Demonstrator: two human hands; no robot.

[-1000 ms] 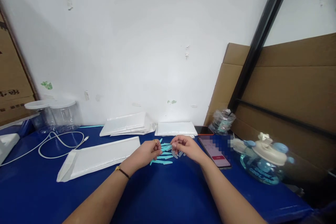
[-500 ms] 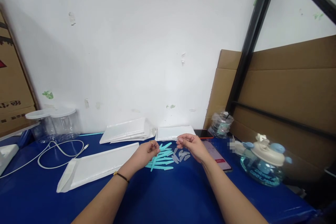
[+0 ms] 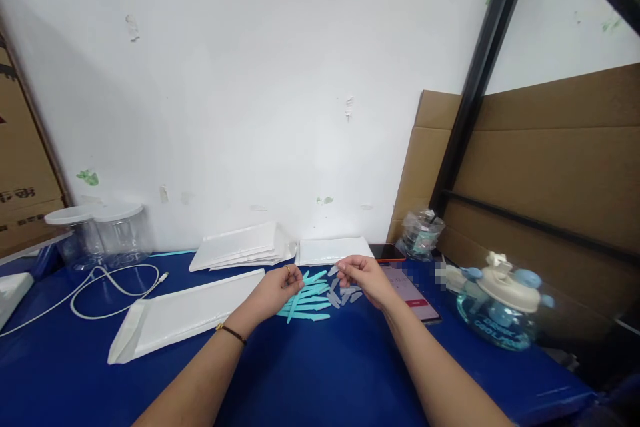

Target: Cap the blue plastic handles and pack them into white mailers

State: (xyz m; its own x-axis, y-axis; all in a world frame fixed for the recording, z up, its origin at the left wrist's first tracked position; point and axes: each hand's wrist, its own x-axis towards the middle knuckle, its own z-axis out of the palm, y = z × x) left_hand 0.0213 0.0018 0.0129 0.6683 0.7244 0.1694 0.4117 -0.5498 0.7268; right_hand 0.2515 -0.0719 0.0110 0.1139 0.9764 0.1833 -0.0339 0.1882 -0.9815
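Left hand (image 3: 278, 285) pinches 1 teal stick (image 3: 295, 303), right hand (image 3: 364, 277) pinches 1 clear cap (image 3: 333, 271) — so small it could slip and scatter the loose caps (image 3: 347, 293) below.

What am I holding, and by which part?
Right hand pinches a small clear cap by its end; left hand seems to hold a teal stick near its top.

single head view, forward and down, near the blue table (image 3: 310, 380)

Turquoise sticks (image 3: 306, 299), greyish, perhaps clear, caps (image 3: 345, 293), on a blue tabletop (image 3: 320, 373).
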